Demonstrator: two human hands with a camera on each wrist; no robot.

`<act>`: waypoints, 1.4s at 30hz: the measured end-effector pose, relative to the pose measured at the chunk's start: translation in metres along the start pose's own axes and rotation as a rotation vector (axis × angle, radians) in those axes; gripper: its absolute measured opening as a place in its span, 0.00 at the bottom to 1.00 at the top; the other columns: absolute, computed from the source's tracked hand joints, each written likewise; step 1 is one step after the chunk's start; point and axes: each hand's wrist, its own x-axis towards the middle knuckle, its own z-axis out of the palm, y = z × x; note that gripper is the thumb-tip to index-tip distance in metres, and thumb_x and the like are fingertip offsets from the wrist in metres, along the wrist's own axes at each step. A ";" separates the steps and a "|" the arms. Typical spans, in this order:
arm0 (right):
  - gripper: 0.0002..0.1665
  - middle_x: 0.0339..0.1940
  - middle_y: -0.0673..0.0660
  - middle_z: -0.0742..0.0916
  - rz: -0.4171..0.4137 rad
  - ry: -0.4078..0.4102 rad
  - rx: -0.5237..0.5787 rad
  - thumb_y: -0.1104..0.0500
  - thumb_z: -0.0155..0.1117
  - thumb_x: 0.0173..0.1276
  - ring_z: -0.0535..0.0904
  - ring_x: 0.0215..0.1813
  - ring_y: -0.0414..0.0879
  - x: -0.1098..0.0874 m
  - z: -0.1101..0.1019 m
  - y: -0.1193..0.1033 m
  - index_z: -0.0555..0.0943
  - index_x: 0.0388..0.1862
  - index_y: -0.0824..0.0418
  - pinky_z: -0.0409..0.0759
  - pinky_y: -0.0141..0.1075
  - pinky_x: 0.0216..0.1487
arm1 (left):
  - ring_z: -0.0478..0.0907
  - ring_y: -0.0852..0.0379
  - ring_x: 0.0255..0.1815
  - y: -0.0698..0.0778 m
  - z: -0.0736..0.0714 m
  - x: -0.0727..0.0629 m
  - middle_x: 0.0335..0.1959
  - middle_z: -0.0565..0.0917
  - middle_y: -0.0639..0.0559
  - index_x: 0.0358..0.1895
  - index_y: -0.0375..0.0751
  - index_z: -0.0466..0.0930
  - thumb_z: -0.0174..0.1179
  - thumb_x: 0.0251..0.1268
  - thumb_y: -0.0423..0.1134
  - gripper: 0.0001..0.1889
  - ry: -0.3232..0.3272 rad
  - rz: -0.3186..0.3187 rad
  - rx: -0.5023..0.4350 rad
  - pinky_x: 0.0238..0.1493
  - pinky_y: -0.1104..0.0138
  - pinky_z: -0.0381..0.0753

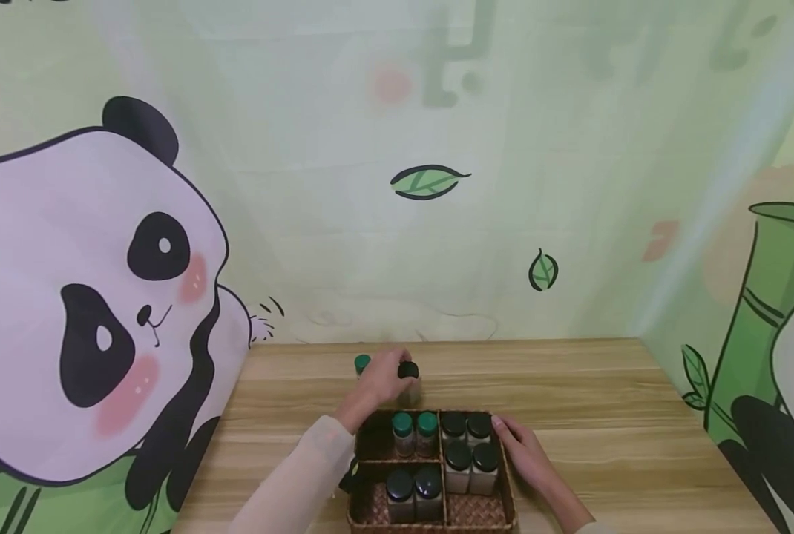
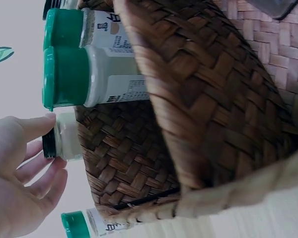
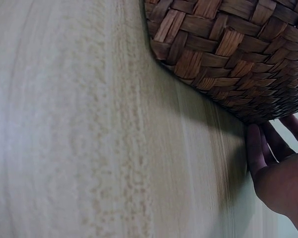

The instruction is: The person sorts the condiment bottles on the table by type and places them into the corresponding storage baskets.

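Just behind the brown woven basket (image 1: 441,437), my left hand (image 1: 380,377) pinches a clear jar (image 1: 410,394) by its black lid, thumb on one side and fingertips on the other. The jar (image 2: 69,136) is partly hidden by the basket wall in the left wrist view. A green-capped bottle (image 1: 362,363) stands left of that hand, mostly covered by it. My right hand (image 1: 530,454) rests against the basket's back right corner. Its fingers (image 3: 256,148) extend fairly straight onto the corner in the right wrist view.
Dividers split the basket into compartments. Two green-capped bottles (image 1: 415,437) stand at back left, two black-lidded jars (image 1: 413,506) at front left, and several black-lidded jars (image 1: 470,478) on the right. The wooden table (image 1: 591,393) meets a panda-printed backdrop (image 1: 303,222).
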 end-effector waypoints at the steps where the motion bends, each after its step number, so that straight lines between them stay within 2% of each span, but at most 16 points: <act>1: 0.34 0.68 0.71 0.82 0.000 -0.001 0.001 0.45 0.53 0.87 0.74 0.74 0.66 0.000 0.000 0.000 0.77 0.70 0.74 0.68 0.60 0.75 | 0.81 0.43 0.63 -0.001 0.000 -0.001 0.62 0.84 0.42 0.62 0.37 0.80 0.71 0.72 0.42 0.21 0.001 0.001 -0.005 0.59 0.50 0.83; 5: 0.34 0.68 0.71 0.82 0.003 0.000 0.000 0.45 0.53 0.87 0.74 0.74 0.65 -0.002 0.000 0.001 0.77 0.70 0.74 0.67 0.59 0.76 | 0.80 0.42 0.64 -0.006 0.003 -0.004 0.63 0.83 0.40 0.65 0.35 0.80 0.70 0.74 0.41 0.22 0.029 0.009 -0.062 0.60 0.49 0.83; 8: 0.33 0.68 0.71 0.82 -0.006 0.000 -0.011 0.46 0.52 0.87 0.74 0.74 0.65 -0.002 -0.001 0.000 0.77 0.70 0.74 0.68 0.59 0.76 | 0.82 0.42 0.62 -0.009 -0.001 -0.009 0.63 0.84 0.40 0.66 0.35 0.80 0.69 0.74 0.41 0.22 0.069 0.027 -0.127 0.59 0.50 0.83; 11: 0.33 0.69 0.70 0.82 -0.012 0.009 -0.015 0.46 0.52 0.87 0.74 0.74 0.65 -0.003 -0.002 0.001 0.77 0.70 0.74 0.68 0.59 0.76 | 0.84 0.44 0.55 -0.006 -0.013 -0.016 0.59 0.86 0.40 0.65 0.34 0.81 0.69 0.74 0.40 0.22 0.104 0.072 -0.170 0.53 0.51 0.85; 14: 0.32 0.69 0.70 0.81 -0.010 0.017 -0.011 0.47 0.52 0.87 0.73 0.74 0.65 -0.002 -0.004 0.003 0.77 0.70 0.74 0.67 0.59 0.76 | 0.83 0.45 0.53 -0.001 -0.029 -0.023 0.58 0.86 0.40 0.64 0.34 0.81 0.70 0.73 0.39 0.22 0.120 0.109 -0.190 0.53 0.51 0.85; 16: 0.33 0.69 0.71 0.81 -0.008 0.017 -0.010 0.46 0.52 0.87 0.73 0.75 0.66 -0.001 -0.004 0.003 0.76 0.70 0.74 0.67 0.60 0.76 | 0.83 0.46 0.55 0.001 -0.039 -0.030 0.59 0.85 0.40 0.65 0.34 0.81 0.70 0.74 0.39 0.22 0.116 0.134 -0.183 0.56 0.51 0.84; 21: 0.34 0.69 0.71 0.81 0.001 0.011 -0.012 0.45 0.51 0.88 0.73 0.75 0.65 -0.001 -0.003 0.002 0.76 0.71 0.74 0.67 0.59 0.76 | 0.82 0.47 0.58 0.006 -0.064 -0.052 0.59 0.84 0.43 0.64 0.35 0.81 0.70 0.73 0.40 0.22 0.068 0.202 -0.146 0.58 0.50 0.83; 28: 0.33 0.69 0.68 0.82 -0.007 0.011 -0.005 0.45 0.52 0.87 0.73 0.75 0.63 -0.001 -0.001 -0.001 0.77 0.70 0.72 0.66 0.58 0.77 | 0.82 0.53 0.53 0.014 -0.089 -0.088 0.54 0.85 0.49 0.63 0.37 0.82 0.72 0.72 0.40 0.21 -0.021 0.288 -0.127 0.55 0.53 0.85; 33: 0.33 0.70 0.70 0.81 -0.005 -0.001 0.009 0.45 0.51 0.88 0.72 0.75 0.65 -0.002 0.000 -0.001 0.76 0.71 0.73 0.65 0.60 0.77 | 0.84 0.53 0.55 0.017 -0.096 -0.110 0.56 0.86 0.52 0.65 0.40 0.82 0.72 0.72 0.42 0.22 -0.083 0.311 -0.095 0.59 0.52 0.84; 38: 0.35 0.70 0.70 0.81 -0.003 0.009 -0.004 0.43 0.51 0.88 0.72 0.75 0.65 -0.001 0.001 -0.001 0.77 0.71 0.73 0.65 0.60 0.77 | 0.82 0.52 0.60 0.019 -0.096 -0.124 0.62 0.85 0.51 0.64 0.45 0.83 0.71 0.72 0.46 0.21 -0.132 0.311 -0.071 0.61 0.55 0.83; 42: 0.35 0.70 0.69 0.82 -0.008 0.017 -0.007 0.43 0.51 0.87 0.73 0.75 0.64 -0.001 0.004 0.000 0.77 0.71 0.72 0.65 0.59 0.77 | 0.82 0.54 0.62 0.018 -0.095 -0.132 0.63 0.85 0.52 0.64 0.45 0.83 0.72 0.71 0.45 0.22 -0.178 0.295 -0.097 0.61 0.57 0.83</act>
